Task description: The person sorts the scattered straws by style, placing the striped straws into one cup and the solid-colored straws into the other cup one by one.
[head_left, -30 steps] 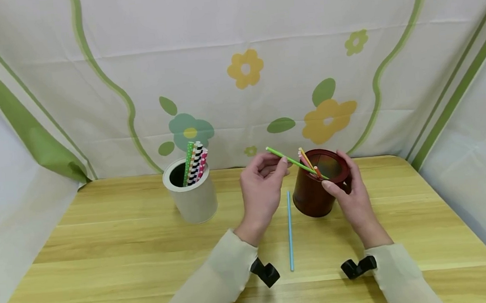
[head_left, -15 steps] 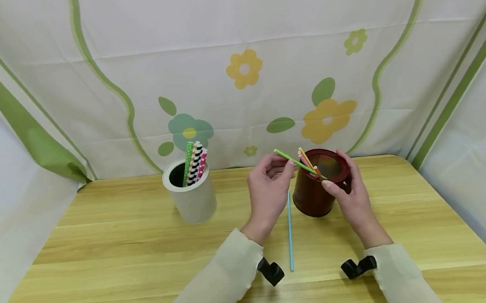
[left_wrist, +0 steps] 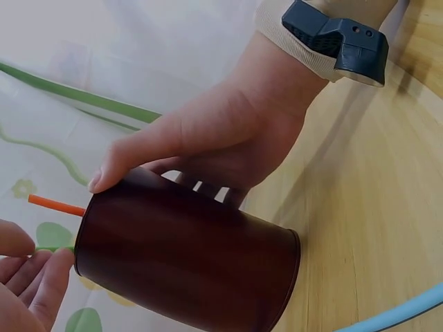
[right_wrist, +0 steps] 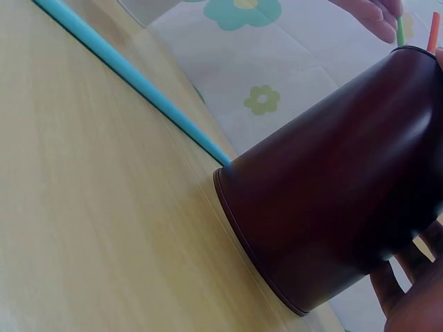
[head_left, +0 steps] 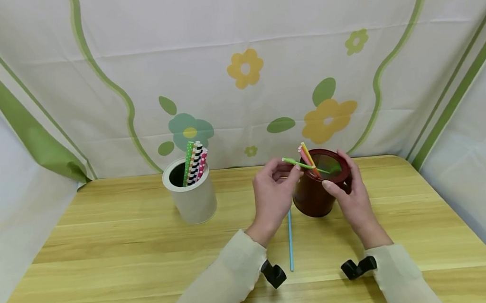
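Note:
My left hand (head_left: 272, 196) pinches a green straw (head_left: 305, 165) between thumb and fingers. The straw's far end slants down into a dark red-brown canister (head_left: 313, 200) that stands upright on the table. My right hand (head_left: 354, 200) grips that canister from its right side, thumb at the rim and fingers round the back. Pink, yellow and orange straws (head_left: 308, 156) lean at the canister's left rim. In the left wrist view, an orange straw (left_wrist: 59, 205) sticks out of the canister (left_wrist: 187, 256), beside the pinching fingers.
One light blue straw (head_left: 290, 243) lies on the wooden table (head_left: 127, 255), its far end hidden behind my left hand. Further left stands an off-white canister (head_left: 197, 205) with several patterned straws (head_left: 194, 165) in it. A flowered curtain (head_left: 241, 18) hangs behind the table.
My left hand has shifted right toward the red-brown canister, and the green straw has gone lower and further into its mouth. The right hand has kept its place on the canister.

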Demonstrator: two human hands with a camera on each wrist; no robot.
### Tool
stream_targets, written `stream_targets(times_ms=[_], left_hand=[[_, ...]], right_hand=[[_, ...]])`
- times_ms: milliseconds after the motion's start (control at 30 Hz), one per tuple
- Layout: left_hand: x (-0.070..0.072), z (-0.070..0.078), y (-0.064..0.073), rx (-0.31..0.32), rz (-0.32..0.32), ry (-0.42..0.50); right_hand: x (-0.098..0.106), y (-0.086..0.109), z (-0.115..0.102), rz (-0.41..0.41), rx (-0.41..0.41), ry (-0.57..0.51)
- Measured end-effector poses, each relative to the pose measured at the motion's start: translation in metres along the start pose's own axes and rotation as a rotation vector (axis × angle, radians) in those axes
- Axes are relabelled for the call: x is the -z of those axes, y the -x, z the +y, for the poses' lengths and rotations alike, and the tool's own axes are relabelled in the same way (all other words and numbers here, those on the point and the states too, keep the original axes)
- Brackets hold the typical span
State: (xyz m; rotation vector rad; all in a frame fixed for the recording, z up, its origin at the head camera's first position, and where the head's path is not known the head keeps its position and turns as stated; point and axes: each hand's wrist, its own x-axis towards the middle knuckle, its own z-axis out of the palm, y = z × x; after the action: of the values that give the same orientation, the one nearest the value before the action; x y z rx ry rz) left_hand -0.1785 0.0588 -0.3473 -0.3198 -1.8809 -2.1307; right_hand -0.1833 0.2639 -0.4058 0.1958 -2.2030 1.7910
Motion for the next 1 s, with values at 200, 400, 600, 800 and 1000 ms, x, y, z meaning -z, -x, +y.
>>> stream_targets(times_ms=[200,400,600,800,1000], left_hand=[[0.001,-0.001,0.001,0.054,0.009,0.022],[0.003,-0.003,0.002,0.081,0.016,0.035],[0.006,-0.002,0.004,0.107,0.01,0.03],[0.01,-0.008,0.006,0.166,0.003,0.056],[0.015,-0.02,0.008,0.265,-0.008,0.066]], right_hand=[[0.0,0.0,0.0,0.006,-0.005,-0.007],[-0.001,0.0,0.0,0.006,-0.003,-0.001],[-0.001,0.0,0.0,0.004,-0.001,0.0],[-0.001,0.0,0.0,0.003,-0.001,0.005],[-0.001,0.0,0.001,-0.005,0.0,-0.024]])
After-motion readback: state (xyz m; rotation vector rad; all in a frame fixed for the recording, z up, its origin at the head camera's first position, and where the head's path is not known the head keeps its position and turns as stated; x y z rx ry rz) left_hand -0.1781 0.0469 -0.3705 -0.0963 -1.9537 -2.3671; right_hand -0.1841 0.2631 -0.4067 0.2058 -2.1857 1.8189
